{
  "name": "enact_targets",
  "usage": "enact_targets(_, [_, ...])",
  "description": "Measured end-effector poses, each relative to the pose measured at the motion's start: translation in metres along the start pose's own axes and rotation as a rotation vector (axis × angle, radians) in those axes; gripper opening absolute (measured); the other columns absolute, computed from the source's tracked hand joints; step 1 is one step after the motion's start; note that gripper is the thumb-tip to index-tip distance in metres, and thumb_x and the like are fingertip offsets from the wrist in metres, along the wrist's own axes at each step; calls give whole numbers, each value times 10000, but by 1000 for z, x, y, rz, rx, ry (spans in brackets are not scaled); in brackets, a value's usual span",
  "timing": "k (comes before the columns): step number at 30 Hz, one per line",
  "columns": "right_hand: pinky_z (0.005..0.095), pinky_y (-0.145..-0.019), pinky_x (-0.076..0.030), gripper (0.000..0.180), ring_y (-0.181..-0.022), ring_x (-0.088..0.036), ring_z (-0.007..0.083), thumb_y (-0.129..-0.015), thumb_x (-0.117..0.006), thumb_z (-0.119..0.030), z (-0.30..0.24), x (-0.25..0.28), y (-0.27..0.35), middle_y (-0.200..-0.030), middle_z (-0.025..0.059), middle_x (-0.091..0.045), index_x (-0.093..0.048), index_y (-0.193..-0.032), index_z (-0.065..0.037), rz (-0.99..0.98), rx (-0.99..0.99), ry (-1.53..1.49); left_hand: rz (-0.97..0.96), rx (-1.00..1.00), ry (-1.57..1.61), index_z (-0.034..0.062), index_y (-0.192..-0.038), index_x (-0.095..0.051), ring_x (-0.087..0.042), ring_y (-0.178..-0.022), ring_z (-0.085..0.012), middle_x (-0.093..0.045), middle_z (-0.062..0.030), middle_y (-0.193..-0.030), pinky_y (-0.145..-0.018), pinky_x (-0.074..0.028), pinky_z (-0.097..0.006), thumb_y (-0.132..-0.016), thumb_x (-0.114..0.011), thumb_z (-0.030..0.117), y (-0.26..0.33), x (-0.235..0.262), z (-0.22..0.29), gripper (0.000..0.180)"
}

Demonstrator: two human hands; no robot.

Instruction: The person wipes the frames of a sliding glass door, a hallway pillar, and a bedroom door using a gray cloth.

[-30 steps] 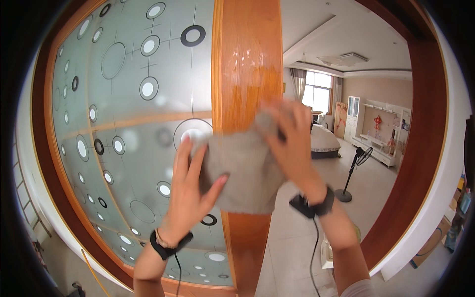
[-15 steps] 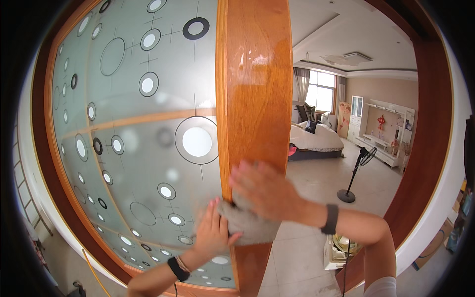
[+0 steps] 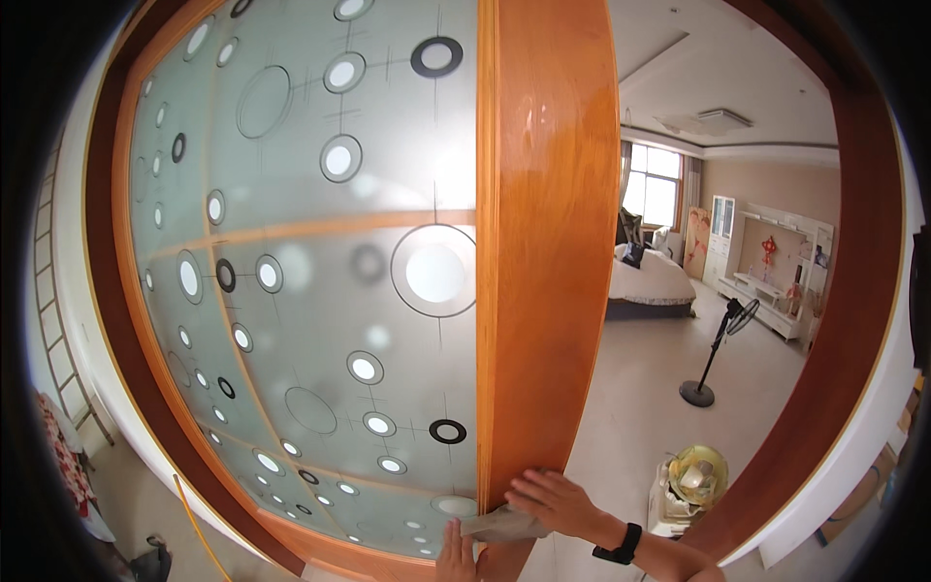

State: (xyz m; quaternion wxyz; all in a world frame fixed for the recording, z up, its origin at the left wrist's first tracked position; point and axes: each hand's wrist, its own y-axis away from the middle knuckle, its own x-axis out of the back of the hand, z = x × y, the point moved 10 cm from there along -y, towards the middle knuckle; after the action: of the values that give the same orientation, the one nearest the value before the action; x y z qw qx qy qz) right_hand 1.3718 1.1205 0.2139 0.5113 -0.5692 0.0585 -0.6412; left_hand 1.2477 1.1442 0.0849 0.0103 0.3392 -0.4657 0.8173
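1. Landmark for all places: orange wooden post [image 3: 548, 242], standing upright, with patterned glass panel [image 3: 315, 223] along its left side and open room to its right.
2. Grey cloth [image 3: 509, 527]: low on post, lying bunched across its front, with left end reaching toward glass side.
3. Right hand [image 3: 558, 502]: coming in from right of post, laid over right part of cloth. With fingers straight, slightly parted, pointing leftward across post; not curled into a grip. Wearing black wristband [image 3: 623, 544].
4. Left hand [image 3: 454, 558]: just left of post's lower end, partly cut off below. With fingers straight, upward and close together, thumb apart on post side. Touching left end of cloth or only just beside it: cannot tell.
5. Step in hand, as judged: wiping down post, apparently near bottom of a stroke.
6. Next move, as judged: calls for flat, even pressure through right palm, plus left hand steadying loose end of cloth. For any lower stretch, likely needs a bend at waist; for another pass, a lift back up post.
7. Right of post, well apart from cloth: black standing fan [image 3: 696, 392] and, farther back, bed [image 3: 650, 281]. Lower and nearer: yellowish basin [image 3: 722, 468].
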Motion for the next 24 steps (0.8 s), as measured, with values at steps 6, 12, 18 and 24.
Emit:
enact_targets(6, [515,-1033,-281,526,-1278,-297,451,-712,-569,11,75,75,-8,-1395,155,-390,-574,-1227,-95,442,-522,-88,199,-243,-139,-135,-1129,-439,-369,-1153,-609,-357,-444,-1251,-936,-380,-606,-830,-638,280,-87,60,55,549])
enact_targets(12, [491,-1033,-264,478,-1280,-301,433,-868,-571,-133,168,131,-53,-1423,209,-314,-449,-1329,-103,793,-661,-47,240,-266,-178,-61,-1348,-266,-111,-1327,-537,-124,-321,-1458,-1034,-135,-628,-899,-512,265,-223,81,106,607])
enact_targets(18, [310,-1060,-265,494,-1285,-388,293,-993,-356,-359,173,35,-33,-1367,190,-426,-367,-1366,-36,877,-727,-1023,493,-393,-360,32,-1432,-197,-142,-1333,-501,-77,-287,-1478,-1045,-136,-610,-953,-371,369,-191,46,91,610])
enact_targets(24, [308,-1054,-272,507,-1269,-400,241,-1003,-286,-386,113,-112,73,-1371,140,-422,-325,-1399,-73,754,-955,-1556,330,-467,-352,139,-1465,-150,-80,-1343,-487,-39,-285,-1479,-1020,-106,-653,-944,-403,388,-67,-44,12,631])
